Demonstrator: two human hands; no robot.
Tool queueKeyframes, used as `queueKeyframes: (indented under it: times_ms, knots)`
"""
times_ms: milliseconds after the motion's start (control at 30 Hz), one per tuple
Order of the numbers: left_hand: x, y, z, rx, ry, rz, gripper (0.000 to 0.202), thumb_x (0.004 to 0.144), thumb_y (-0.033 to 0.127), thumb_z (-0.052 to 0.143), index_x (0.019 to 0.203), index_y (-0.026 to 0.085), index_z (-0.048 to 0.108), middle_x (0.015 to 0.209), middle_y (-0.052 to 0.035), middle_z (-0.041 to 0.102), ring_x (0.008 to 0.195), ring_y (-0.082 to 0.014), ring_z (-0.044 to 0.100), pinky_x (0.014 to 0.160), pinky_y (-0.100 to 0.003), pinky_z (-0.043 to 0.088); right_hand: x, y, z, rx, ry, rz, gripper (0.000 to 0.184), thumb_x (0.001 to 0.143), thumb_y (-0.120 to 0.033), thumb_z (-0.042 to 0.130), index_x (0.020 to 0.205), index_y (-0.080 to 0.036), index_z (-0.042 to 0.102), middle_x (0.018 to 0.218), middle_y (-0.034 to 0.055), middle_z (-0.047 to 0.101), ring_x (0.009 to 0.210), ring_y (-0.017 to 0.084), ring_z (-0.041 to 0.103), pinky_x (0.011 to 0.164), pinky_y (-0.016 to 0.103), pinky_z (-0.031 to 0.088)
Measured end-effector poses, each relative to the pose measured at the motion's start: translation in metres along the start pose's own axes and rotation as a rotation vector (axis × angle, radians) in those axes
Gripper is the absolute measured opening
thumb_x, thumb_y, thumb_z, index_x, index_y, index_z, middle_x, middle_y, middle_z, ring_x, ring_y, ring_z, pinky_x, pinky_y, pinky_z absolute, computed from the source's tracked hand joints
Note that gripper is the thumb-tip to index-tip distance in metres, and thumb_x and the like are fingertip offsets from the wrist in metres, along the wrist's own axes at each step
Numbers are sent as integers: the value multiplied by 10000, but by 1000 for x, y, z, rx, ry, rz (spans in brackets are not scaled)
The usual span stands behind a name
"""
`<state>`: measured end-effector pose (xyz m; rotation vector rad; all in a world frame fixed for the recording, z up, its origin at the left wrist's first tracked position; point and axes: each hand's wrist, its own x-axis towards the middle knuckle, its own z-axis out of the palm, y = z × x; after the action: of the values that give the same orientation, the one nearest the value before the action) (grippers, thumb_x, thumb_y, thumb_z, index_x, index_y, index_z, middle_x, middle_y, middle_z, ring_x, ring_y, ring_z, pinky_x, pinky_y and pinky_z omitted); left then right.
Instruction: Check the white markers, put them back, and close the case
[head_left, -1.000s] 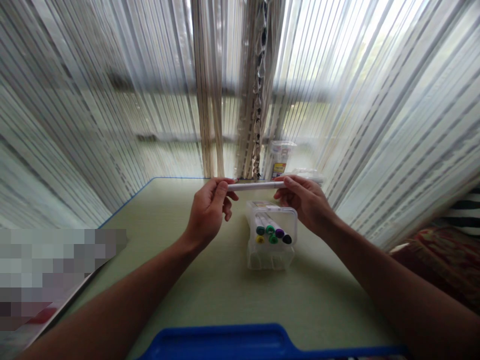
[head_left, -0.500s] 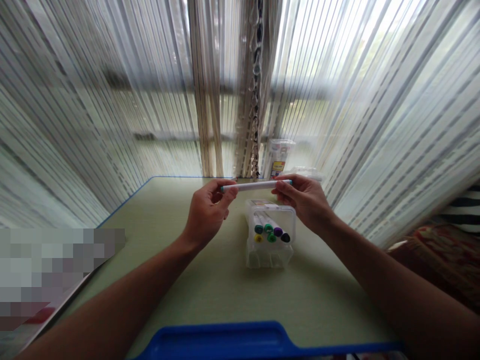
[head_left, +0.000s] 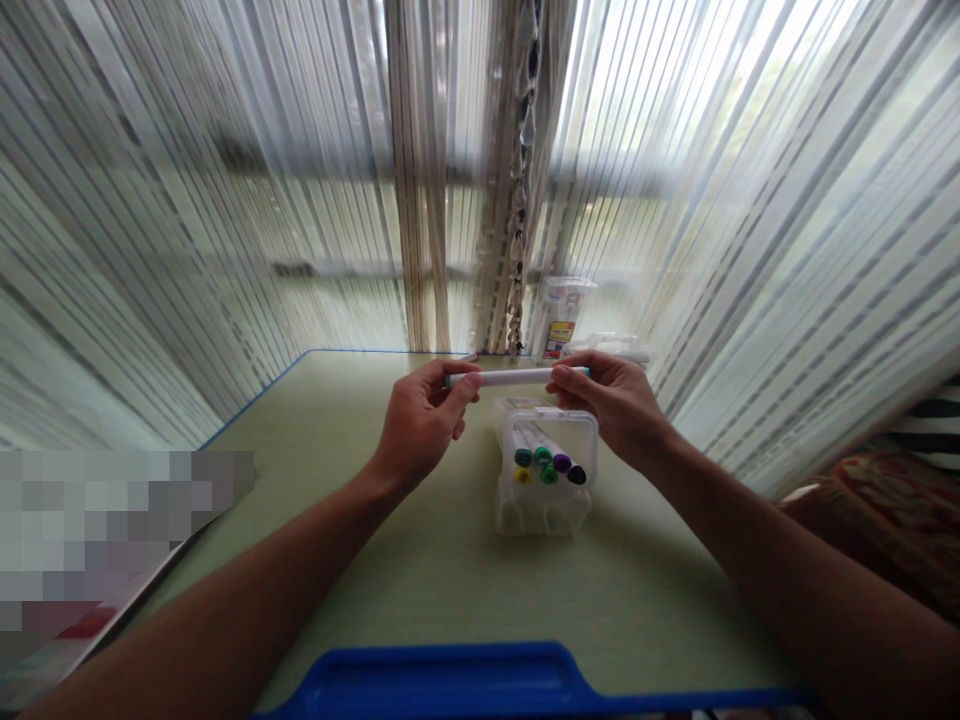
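My fingers (head_left: pixel 466 381) cover parts of the white marker (head_left: pixel 517 377), the blue plastic tray (head_left: pixel 442 665) runs off the bottom of my view, and the label (head_left: pixel 559 340) by the window is too blurred to read.

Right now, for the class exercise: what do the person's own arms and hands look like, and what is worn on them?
The left forearm and right forearm are bare, with no sleeves in view. The left hand and right hand show no gloves, rings, watch or bands, and no cables or markings.
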<state>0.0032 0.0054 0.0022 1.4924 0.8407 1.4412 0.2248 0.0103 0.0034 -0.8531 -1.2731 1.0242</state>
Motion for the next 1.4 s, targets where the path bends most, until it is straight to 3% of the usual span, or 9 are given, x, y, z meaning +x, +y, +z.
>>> queueKeyframes:
  times_ms: [467, 800, 1167, 1400]
  knots:
    - [3, -1, -2, -160, 33, -32, 170, 891, 276, 602, 957, 125, 643, 698, -22, 644, 425, -72, 473, 374, -212, 410, -1, -5, 0, 86, -26, 62, 225, 826, -401, 729, 911, -192, 736, 761, 53, 745, 565, 129, 611, 479, 259, 391]
    - [4, -1, -4, -188, 24, -38, 164, 901, 251, 560, 961, 123, 644, 686, -33, 656, 422, -79, 480, 379, -212, 413, -1, -4, 0, 86, -28, 54, 213, 854, -385, 691, 920, -188, 736, 757, 57, 749, 555, 129, 614, 478, 259, 405]
    - [3, 0, -2, -35, -8, 37, 207, 878, 252, 628, 1032, 113, 621, 720, -3, 629, 412, -57, 463, 365, -210, 406, 2, -2, 1, 63, 28, 25, 310, 825, -466, 731, 913, -169, 719, 706, 53, 751, 482, 108, 604, 426, 227, 406]
    - [2, -1, -2, 32, -27, 33, 230, 826, 277, 725, 952, 131, 601, 676, 22, 613, 407, -56, 483, 354, -191, 393, 0, 0, 0, -17, 12, -29, 267, 726, -383, 849, 821, -179, 706, 645, 20, 726, 462, 83, 571, 408, 204, 392]
